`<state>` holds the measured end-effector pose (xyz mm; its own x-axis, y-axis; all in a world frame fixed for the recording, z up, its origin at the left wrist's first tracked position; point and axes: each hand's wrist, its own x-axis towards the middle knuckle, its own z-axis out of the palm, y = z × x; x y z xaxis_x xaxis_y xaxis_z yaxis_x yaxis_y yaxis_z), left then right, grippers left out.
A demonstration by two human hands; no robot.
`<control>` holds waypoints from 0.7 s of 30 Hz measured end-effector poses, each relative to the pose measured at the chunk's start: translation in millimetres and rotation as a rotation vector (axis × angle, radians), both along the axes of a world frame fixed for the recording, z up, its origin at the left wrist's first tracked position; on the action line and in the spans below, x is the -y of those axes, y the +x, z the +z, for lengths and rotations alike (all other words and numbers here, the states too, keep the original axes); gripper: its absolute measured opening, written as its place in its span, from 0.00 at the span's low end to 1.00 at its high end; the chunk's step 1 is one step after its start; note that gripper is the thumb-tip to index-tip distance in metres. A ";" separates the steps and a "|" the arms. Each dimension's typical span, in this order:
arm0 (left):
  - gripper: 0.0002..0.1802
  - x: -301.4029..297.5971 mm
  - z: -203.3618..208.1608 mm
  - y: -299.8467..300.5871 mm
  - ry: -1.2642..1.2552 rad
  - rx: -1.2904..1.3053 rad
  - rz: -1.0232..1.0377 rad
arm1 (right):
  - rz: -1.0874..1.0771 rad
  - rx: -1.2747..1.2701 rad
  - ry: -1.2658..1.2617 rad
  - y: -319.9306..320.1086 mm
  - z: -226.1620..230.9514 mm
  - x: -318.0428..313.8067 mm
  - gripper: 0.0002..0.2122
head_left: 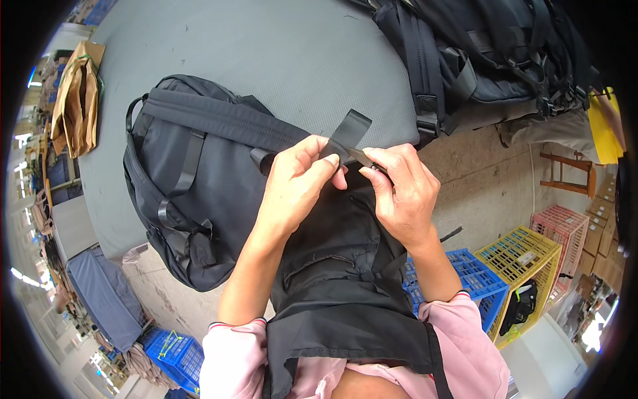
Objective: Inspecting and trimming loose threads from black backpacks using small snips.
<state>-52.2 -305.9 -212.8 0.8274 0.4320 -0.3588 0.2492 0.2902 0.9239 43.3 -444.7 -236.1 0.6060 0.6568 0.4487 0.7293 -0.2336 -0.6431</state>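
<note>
Pinched between the thumb and fingers of my left hand (299,176) is a black webbing strap (351,128), whose flat end sticks up past the fingertips. Close on its right, my right hand (407,193) is closed round a small bladed tool (359,157) that looks like thread snips. Its narrow metal blade points at the strap; whether it touches cannot be made out. A black backpack (226,159) lies on the table to the left, its padded shoulder strap (226,120) running towards my left hand. My fingers hide part of the webbing.
The grey padded table (279,46) curves around in front of me. More black backpacks (485,60) are piled at its far right. Blue (458,272) and yellow (525,259) plastic crates stand on the floor at right. A brown paper bag (78,100) is at far left.
</note>
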 end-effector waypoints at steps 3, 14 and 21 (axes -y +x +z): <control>0.10 -0.9 -2.3 0.5 -0.021 -0.009 -0.009 | 0.007 0.022 0.025 0.6 -3.9 1.8 0.12; 0.10 -1.8 -5.5 1.0 0.016 -0.033 -0.007 | -0.012 -0.043 0.067 -1.7 -4.4 1.4 0.11; 0.11 -0.6 -11.3 0.8 0.112 -0.027 -0.040 | 0.046 -1.022 0.261 4.4 -6.8 7.5 0.10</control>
